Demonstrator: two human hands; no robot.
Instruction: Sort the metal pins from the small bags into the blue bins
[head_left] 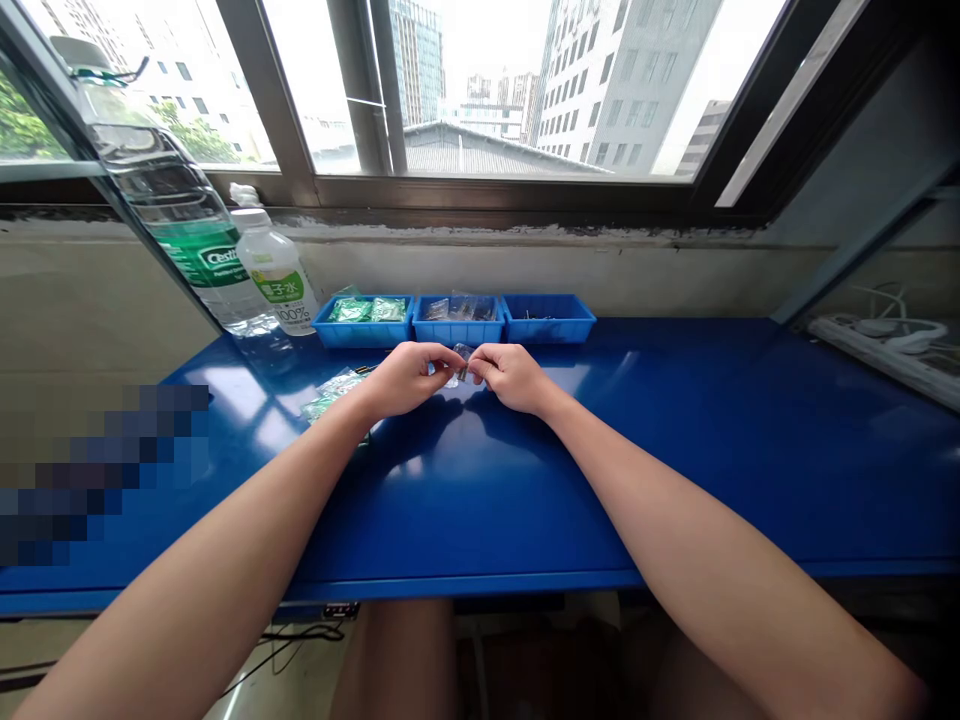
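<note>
A small clear plastic bag (pixel 463 352) with something dark and thin in it is held up between my two hands, over the blue table. My left hand (pixel 411 378) pinches its left edge with thumb and fingertips. On the opposite side, my right hand (pixel 511 377) is closed on the bag in a like pinch. The bag's contents are too small to make out. Beside my left wrist, partly covered by the forearm, lies a pile of clear bags with green contents (pixel 330 391).
Three blue bins line the wall: the left bin (pixel 364 340) has green packets, the middle bin (pixel 458 334) clear bags, the right bin (pixel 551 329) small dark pieces. A large water bottle (pixel 196 240) and a smaller bottle (pixel 279 275) stand left. A power strip (pixel 885 345) is at right.
</note>
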